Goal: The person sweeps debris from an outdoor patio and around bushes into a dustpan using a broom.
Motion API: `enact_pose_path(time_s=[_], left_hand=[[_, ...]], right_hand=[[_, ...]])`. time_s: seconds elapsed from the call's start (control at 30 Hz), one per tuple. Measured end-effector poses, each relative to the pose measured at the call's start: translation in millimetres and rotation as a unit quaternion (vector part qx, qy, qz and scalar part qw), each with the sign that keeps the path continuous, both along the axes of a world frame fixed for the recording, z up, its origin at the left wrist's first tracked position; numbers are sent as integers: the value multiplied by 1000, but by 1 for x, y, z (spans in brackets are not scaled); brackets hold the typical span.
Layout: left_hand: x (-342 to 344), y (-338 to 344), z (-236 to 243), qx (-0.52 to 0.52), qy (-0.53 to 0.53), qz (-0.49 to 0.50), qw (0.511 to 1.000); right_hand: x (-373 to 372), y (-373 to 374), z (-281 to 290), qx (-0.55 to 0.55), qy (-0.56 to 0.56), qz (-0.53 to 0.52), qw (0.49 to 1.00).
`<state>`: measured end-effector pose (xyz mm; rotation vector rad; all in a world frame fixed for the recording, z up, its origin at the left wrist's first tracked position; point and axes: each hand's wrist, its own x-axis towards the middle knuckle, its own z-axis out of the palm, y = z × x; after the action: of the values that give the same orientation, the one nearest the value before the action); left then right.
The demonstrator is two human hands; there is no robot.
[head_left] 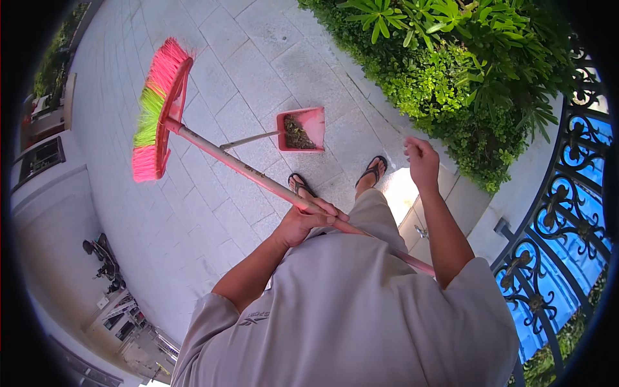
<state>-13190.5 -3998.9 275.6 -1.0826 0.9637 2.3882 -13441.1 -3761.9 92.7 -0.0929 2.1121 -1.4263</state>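
My left hand [307, 224] is wrapped round the pole of a broom [232, 162], close in front of my waist. The broom is lifted and tilted, its pink and lime-green bristles pointing up and to the left. Its pole runs on past my hand beneath my right arm. Out to the right, near the hedge, my right hand [423, 161] hangs in the air with its fingers loosely bent, and I see nothing in it. A pink dustpan [312, 119] holding dry leaves and dirt rests on the paving beyond my feet; its thin handle reaches left behind the broom pole.
Grey paving tiles [232, 71] cover the ground. A green hedge [445, 84] borders the far right, with an ornate black metal fence [548, 238] nearer on that side. At the lower left stand a wall and a dark motorbike [106, 261]. A small tap [421, 231] is beside my right leg.
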Motion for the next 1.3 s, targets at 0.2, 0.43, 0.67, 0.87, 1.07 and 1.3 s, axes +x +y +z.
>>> enact_pose_path(time_s=[0.2, 0.43, 0.67, 0.87, 1.07, 1.3], left_hand=[[13, -33, -22, 10, 24, -31, 999], [69, -100, -57, -10, 58, -87, 995], [89, -187, -106, -95, 63, -138, 984], [95, -252, -150, -169, -44, -431, 885], [182, -288, -291, -513, -153, -318, 782], [140, -300, -356, -562, 54, -145, 813]], right_hand=[[109, -140, -108, 25, -92, 141, 985], [166, -167, -69, 173, -83, 386, 902], [229, -151, 106, -4, -416, 233, 879], [264, -138, 114, 151, -151, 183, 960], [255, -144, 97, 183, -204, 137, 952], [207, -164, 82, 340, -364, 24, 867]])
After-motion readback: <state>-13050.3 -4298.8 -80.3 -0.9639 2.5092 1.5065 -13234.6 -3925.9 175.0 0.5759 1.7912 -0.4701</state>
